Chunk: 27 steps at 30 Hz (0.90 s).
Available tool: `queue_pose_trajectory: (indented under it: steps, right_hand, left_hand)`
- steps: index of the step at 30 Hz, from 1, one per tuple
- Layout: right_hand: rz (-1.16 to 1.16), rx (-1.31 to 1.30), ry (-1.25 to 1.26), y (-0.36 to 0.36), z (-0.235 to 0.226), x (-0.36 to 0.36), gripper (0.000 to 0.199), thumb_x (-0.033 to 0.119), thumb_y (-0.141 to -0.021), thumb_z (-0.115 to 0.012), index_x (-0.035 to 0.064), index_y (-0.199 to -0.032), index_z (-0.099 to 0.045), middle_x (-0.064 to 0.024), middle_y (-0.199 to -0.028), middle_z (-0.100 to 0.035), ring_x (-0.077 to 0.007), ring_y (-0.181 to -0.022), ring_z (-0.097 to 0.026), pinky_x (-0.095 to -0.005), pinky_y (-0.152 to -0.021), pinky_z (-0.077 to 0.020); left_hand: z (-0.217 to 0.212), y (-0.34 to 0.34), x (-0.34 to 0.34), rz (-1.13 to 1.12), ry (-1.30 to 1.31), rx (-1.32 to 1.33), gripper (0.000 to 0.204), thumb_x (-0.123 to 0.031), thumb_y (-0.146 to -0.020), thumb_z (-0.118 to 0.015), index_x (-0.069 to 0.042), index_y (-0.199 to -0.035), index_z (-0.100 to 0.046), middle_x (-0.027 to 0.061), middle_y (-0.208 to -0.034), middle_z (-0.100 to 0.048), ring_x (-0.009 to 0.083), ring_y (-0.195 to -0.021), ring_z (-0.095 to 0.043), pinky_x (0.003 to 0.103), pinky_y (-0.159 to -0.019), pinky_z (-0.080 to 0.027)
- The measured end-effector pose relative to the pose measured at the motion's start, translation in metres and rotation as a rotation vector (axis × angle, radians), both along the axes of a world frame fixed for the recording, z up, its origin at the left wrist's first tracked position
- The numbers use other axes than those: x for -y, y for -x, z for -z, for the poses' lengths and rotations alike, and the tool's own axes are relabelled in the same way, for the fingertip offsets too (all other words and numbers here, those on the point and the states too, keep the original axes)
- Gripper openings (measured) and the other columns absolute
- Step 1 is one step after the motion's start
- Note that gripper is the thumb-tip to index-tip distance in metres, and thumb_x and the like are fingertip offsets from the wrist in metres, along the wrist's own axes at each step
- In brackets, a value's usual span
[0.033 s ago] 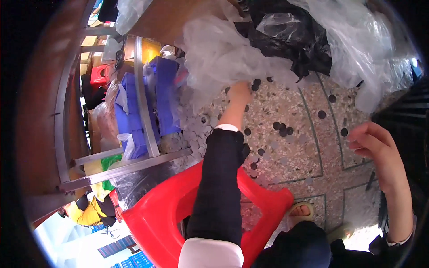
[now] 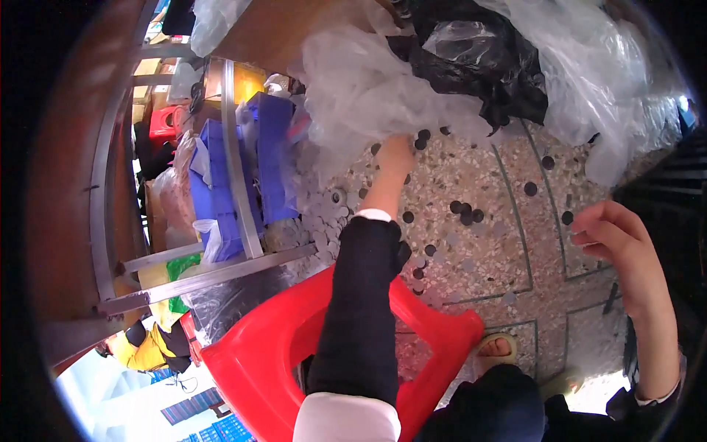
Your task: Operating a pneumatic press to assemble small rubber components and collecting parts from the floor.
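Note:
My left hand reaches down to the speckled floor, among scattered small dark discs and beside a crumpled clear plastic sheet. Its fingers are turned away and hidden, so whether they grip a disc does not show. Off to the right, my right hand hangs above the floor, fingers curled in toward the thumb; what they hold, if anything, is too small to make out. One dark disc appears right beside its fingertips. Many pale grey discs lie heaped left of my left forearm.
A red plastic stool stands under my left arm. Blue bins sit behind a metal frame at left. Black plastic and more clear plastic lie at the far side. A person in yellow appears lower left.

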State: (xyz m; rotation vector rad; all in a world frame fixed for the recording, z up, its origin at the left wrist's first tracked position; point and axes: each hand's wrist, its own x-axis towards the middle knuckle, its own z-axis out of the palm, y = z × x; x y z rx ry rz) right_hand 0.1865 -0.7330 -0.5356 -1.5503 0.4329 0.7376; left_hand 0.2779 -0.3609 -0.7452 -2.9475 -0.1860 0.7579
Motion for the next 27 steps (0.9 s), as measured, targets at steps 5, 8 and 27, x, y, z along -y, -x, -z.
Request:
queue_pose_trajectory:
  steps: [5, 8, 27]
  right_hand:
    - [-0.050, 0.004, -0.074, -0.002, 0.005, -0.007, 0.018, 0.022, -0.080, -0.056, 0.0075, -0.090, -0.061, -0.0018, -0.086, -0.063, -0.0128, -0.083, -0.057, -0.0262, -0.076, -0.0398]
    - [-0.032, -0.018, -0.016, -0.002, 0.010, -0.001, 0.016, 0.023, -0.082, -0.055, 0.0093, -0.087, -0.060, -0.0012, -0.087, -0.062, -0.0127, -0.083, -0.057, -0.0264, -0.077, -0.0410]
    - [-0.060, -0.005, 0.031, -0.002, 0.011, -0.005, 0.021, 0.024, -0.081, -0.055, 0.0062, -0.090, -0.061, -0.0015, -0.087, -0.062, -0.0139, -0.084, -0.057, -0.0270, -0.078, -0.0400]
  left_hand:
    - [0.000, 0.043, -0.020, 0.019, 0.121, 0.396, 0.055, -0.023, -0.067, -0.071, -0.009, -0.116, -0.051, 0.0185, -0.116, -0.054, 0.0351, -0.098, -0.058, 0.042, -0.081, -0.049]
    - [-0.001, 0.050, -0.043, -0.241, -0.037, 0.315, 0.053, -0.020, -0.064, -0.069, -0.004, -0.112, -0.054, 0.0223, -0.113, -0.057, 0.0369, -0.104, -0.056, 0.044, -0.084, -0.048]
    - [-0.006, 0.085, -0.148, -1.128, 0.499, 0.133, 0.074, -0.004, -0.055, -0.068, -0.009, -0.124, -0.044, 0.0131, -0.121, -0.046, 0.0308, -0.104, -0.049, 0.046, -0.064, -0.052]
